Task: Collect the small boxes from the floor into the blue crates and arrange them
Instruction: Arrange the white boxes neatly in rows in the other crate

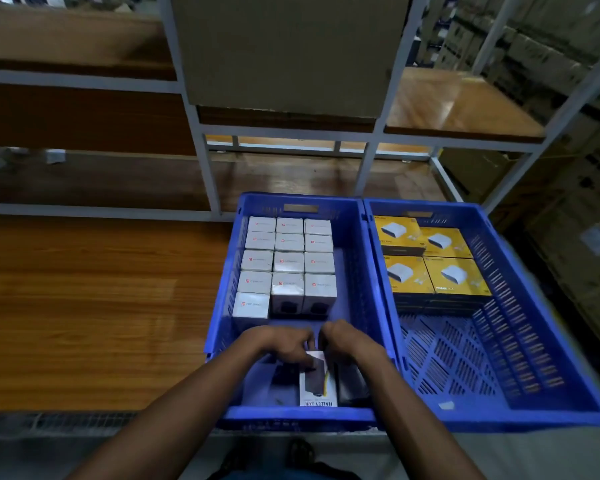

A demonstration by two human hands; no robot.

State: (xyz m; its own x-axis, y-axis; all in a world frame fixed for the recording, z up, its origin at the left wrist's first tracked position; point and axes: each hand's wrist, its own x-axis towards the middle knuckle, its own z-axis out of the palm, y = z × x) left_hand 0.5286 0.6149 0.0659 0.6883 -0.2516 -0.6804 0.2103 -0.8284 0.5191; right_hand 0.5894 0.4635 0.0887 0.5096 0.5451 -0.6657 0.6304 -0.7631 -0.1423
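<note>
Two blue crates stand side by side on a wooden shelf. The left crate (352,268) holds several small white boxes (288,261) in neat rows at its far end. At its near end both my hands reach in together. My left hand (284,342) grips the top of a white box (317,386) printed with a dark device, lying flat. My right hand (347,341) curls over a dark box (352,384) right beside it. The right crate (541,341) holds several yellow boxes (430,265) stacked at its far end.
The wooden shelf (94,306) stretches left of the crates. Grey metal rack posts (205,157) rise behind, with a large cardboard box (284,50) above. Stacked cartons (575,220) fill the right side. My feet (302,452) show below on the floor.
</note>
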